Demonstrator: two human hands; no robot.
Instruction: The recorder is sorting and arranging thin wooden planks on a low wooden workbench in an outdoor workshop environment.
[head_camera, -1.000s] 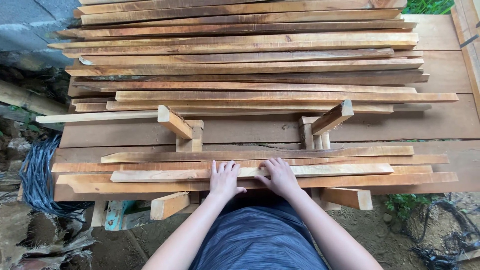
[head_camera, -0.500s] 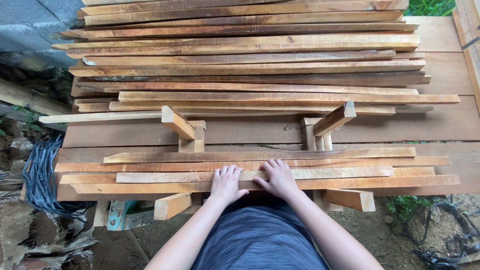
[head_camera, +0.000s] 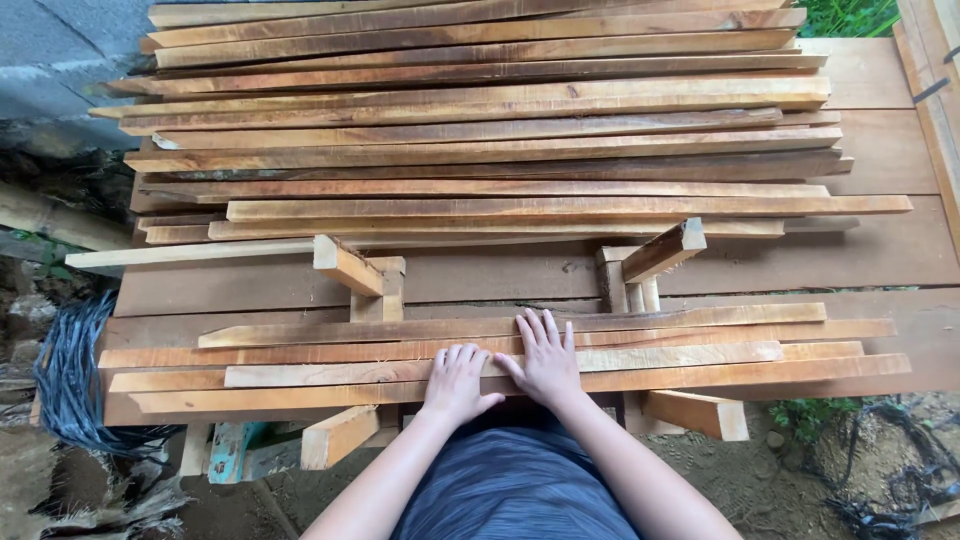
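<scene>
Your left hand and right hand lie flat, fingers spread, side by side on the near slats, gripping nothing. The slats run lengthwise along the near edge of the surface, right under both palms. They look long, thin, stiff and rough-sawn, probably light but whippy; take one near mid-length, minding splinters.

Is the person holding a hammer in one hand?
No, both the left hand and the right hand lie flat, empty, on the long brown wooden slats.
</scene>
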